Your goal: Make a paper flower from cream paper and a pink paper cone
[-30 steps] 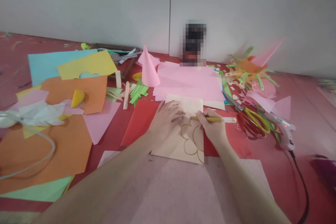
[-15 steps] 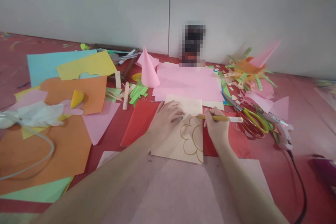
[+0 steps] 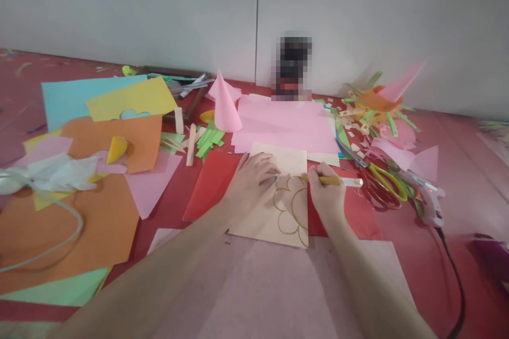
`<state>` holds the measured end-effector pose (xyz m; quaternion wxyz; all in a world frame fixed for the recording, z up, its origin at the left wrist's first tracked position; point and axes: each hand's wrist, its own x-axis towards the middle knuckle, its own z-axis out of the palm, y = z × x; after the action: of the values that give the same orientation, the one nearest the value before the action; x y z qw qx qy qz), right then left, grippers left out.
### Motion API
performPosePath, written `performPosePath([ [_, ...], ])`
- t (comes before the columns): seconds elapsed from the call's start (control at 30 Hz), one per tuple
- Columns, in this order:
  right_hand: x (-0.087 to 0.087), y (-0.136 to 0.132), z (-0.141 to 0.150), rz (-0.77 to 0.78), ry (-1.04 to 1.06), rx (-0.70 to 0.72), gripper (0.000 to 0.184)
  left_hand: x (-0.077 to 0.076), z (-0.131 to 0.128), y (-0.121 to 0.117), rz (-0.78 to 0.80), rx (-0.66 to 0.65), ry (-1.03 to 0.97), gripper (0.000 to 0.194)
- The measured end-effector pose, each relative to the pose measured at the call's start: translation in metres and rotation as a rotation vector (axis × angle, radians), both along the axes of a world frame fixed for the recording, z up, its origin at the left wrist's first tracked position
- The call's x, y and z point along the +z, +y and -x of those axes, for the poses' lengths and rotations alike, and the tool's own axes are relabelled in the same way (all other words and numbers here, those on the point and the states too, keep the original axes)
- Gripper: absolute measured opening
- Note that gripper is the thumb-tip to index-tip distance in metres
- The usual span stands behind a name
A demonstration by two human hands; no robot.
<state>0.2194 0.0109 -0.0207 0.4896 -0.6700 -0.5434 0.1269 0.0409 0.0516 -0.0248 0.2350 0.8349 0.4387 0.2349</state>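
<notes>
A cream sheet of paper [image 3: 278, 161] lies on a red sheet [image 3: 210, 183] in front of me, with a gold flower outline [image 3: 288, 206] drawn on it. My left hand [image 3: 250, 180] rests flat on the cream sheet, fingers spread, holding it down. Pinched in my right hand [image 3: 324, 196] is a gold pen [image 3: 338, 181], its tip touching the upper right part of the outline near the sheet's right edge.
Scissors [image 3: 379, 180] with yellow and red handles lie right of the pen, beside a glue gun [image 3: 427, 198] with a black cord. A pink paper cone [image 3: 225, 103] stands behind. Coloured sheets [image 3: 119, 137] and a white cable [image 3: 47, 243] cover the left; paper scraps [image 3: 374, 108] lie at back right.
My right hand and the pen have shifted to the right along the flower outline. My left hand has stayed in place on the cream sheet.
</notes>
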Motion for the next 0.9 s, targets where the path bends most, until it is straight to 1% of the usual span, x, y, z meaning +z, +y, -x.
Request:
performPosePath([
  [0.1, 0.0002, -0.0002, 0.001, -0.018, -0.002, -0.017, 0.029, 0.001, -0.0007, -0.0003, 0.009, 0.005, 0.006, 0.014],
  [0.3, 0.0025, -0.0014, 0.0012, -0.019, 0.073, -0.037, 0.03, -0.0001, -0.0004, 0.0003, 0.008, 0.009, 0.001, 0.014],
  [0.4, 0.0025, -0.0018, 0.0002, -0.003, 0.03, -0.047, 0.031, -0.0012, 0.0005, 0.0002, 0.009, -0.008, -0.008, 0.016],
  [0.53, 0.0025, -0.0012, 0.0005, 0.014, -0.018, -0.038, 0.032, 0.0014, -0.0002, -0.0003, 0.017, 0.001, 0.001, 0.014],
  [0.73, 0.001, -0.0009, -0.0007, 0.002, 0.04, -0.039, 0.029, 0.006, -0.0023, -0.0013, 0.036, 0.019, 0.011, 0.014],
  [0.8, 0.0001, -0.001, -0.0021, 0.003, 0.03, -0.05, 0.029, 0.0059, -0.0021, -0.0014, 0.038, 0.018, 0.009, 0.013],
  [0.9, 0.001, -0.0008, -0.003, -0.003, 0.068, -0.044, 0.03, 0.0046, -0.0014, -0.0011, 0.026, 0.009, 0.008, 0.015],
])
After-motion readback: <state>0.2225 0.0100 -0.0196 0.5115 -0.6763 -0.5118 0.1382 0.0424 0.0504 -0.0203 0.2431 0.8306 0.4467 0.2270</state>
